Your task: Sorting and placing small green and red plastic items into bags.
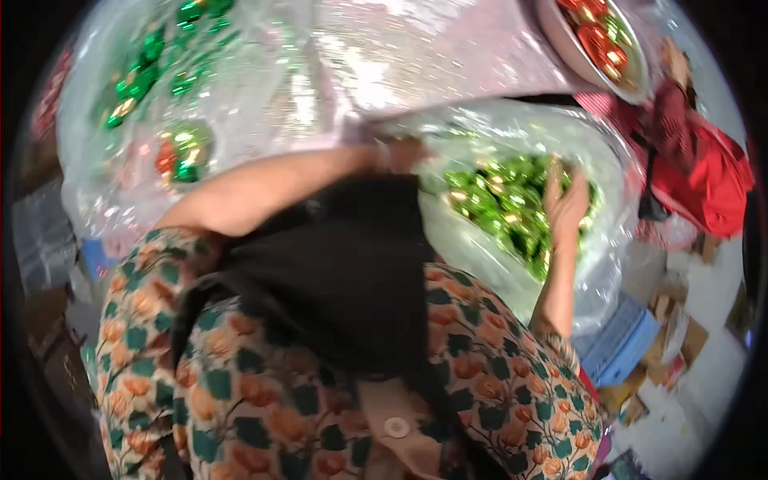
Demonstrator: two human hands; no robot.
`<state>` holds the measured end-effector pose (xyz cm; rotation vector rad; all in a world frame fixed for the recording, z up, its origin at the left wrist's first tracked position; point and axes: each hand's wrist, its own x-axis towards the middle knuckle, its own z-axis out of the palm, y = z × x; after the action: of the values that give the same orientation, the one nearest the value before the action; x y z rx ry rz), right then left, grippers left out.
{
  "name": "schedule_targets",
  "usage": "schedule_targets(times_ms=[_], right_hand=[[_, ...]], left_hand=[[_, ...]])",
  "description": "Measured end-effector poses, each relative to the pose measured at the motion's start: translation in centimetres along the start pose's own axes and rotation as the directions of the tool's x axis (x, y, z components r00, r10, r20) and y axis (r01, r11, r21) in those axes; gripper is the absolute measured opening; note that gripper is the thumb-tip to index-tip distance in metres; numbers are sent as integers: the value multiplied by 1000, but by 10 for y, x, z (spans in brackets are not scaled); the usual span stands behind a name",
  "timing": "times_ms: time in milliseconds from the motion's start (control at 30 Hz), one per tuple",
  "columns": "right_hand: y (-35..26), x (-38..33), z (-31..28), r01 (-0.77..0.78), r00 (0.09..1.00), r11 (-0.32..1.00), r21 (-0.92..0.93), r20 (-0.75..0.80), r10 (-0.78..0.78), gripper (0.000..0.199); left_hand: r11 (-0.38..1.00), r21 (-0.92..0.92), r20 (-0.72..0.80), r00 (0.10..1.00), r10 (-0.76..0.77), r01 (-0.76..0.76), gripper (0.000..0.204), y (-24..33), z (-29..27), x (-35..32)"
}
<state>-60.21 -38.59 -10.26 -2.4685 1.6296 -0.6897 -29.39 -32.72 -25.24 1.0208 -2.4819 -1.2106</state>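
Observation:
A clear plastic bag [512, 128] full of shiny green baubles [496, 204] lies in front of me. My left hand [404, 154] grips the bag's near rim, fingers curled over the plastic. My right hand [566, 204] reaches into the bag and rests on the green baubles, fingers spread; whether it holds one I cannot tell. My floral sleeves and a dark cloth [344, 272] fill the lower middle.
A larger clear bag [144, 96] with green and red baubles sits at upper left. A round tray [596, 44] of red and green baubles is at top right, next to a person in red [704, 172]. Blue boxes [620, 344] and cardboard scraps lie at lower right.

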Motion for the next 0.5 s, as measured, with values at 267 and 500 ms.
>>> schedule_targets(times_ms=[267, 500], right_hand=[[-28, -121, 73, -435, 897, 892, 124, -27, 442, 45], [-92, -93, 32, -680, 729, 407, 610, 503, 464, 29]], left_hand=[[845, -526, 208, 978, 25, 91, 31, 76, -59, -53], [934, -354, 130, 991, 5, 42, 34, 69, -45, -13]])
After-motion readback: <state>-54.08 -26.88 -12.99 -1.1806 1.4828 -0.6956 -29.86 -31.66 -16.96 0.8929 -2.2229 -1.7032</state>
